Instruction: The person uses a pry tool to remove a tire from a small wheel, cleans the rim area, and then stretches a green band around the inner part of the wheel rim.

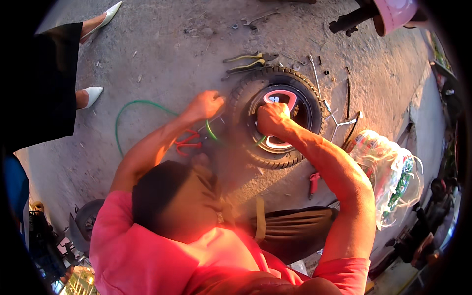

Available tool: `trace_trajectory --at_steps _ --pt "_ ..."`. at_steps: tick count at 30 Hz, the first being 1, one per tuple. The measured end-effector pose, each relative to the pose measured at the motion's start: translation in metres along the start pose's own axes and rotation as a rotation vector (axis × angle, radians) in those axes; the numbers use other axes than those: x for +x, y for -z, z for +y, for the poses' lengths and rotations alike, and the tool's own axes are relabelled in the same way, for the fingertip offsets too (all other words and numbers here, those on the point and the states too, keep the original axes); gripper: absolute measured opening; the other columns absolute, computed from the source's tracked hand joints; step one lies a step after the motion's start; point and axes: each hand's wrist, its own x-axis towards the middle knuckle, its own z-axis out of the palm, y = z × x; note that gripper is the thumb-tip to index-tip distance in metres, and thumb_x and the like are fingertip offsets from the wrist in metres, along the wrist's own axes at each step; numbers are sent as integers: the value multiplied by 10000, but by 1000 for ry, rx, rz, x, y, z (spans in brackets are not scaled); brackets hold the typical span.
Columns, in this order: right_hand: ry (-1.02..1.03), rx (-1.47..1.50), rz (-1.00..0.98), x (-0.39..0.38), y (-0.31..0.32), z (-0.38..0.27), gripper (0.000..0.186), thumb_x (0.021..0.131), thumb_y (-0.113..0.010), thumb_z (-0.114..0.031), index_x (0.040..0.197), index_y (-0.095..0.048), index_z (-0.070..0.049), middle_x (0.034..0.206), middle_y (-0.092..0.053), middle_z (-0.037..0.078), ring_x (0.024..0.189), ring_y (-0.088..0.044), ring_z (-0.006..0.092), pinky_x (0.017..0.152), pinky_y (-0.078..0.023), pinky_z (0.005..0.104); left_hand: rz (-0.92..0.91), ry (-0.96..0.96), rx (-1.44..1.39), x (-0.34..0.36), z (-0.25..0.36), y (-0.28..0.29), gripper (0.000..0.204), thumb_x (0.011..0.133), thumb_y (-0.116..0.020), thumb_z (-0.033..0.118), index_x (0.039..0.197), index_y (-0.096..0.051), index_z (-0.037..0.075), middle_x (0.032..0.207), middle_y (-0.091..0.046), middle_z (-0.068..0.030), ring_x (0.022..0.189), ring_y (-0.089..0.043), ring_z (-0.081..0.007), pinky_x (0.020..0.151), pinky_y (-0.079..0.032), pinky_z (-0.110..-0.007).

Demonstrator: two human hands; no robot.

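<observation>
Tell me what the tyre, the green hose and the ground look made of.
Tyre: black rubber, matte, with moulded tread blocks. Green hose: probably flexible plastic or rubber, smooth, lying in a loose curve. Ground: likely rough concrete, grey and gritty.

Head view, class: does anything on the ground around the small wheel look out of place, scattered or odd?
Yes. Tools lie loose on the concrete around the wheel: pliers above it, red scissors by the left hand, a red-handled tool below. A green hose loops across the ground. The right hand presses on the rim.

Matt, ribbed rubber is being shown by the tyre, glossy plastic by the green hose, rough concrete by the ground.
</observation>
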Motion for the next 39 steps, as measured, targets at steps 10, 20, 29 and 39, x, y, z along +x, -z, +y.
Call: trace_trajectory --at_steps 10,20,29,39 --pt "20 37 26 -5 6 -4 225 719 -676 -201 856 -764 -47 821 -734 167 818 -728 337 700 -552 441 -408 -67 -74 -62 -20 44 510 956 -585 530 881 -659 31 676 -572 -125 684 -596 -180 639 -467 -371" --pt "9 23 27 -5 11 -6 193 689 -693 -170 825 -770 -56 821 -737 159 805 -728 331 678 -548 416 -373 103 465 -130 -56 98 563 881 -604 614 871 -704 60 821 -696 -174 819 -668 -364 725 -502 -464" --pt "-1 6 106 -6 -7 -5 156 758 -666 -200 766 -754 -71 850 -741 157 823 -733 310 675 -560 422 808 -679 204 30 17 140 509 1027 -455 327 1440 -452 30 1452 -480 -198 1366 -437 -334 1140 -327 -412" --pt "-96 -56 103 -48 -39 14 165 773 -640 -185 801 -776 -95 817 -742 145 798 -736 284 691 -569 394 188 -570 -243 31 33 -55 646 979 -600 414 1432 -439 -16 1432 -491 -217 1304 -489 -349 1099 -380 -421"
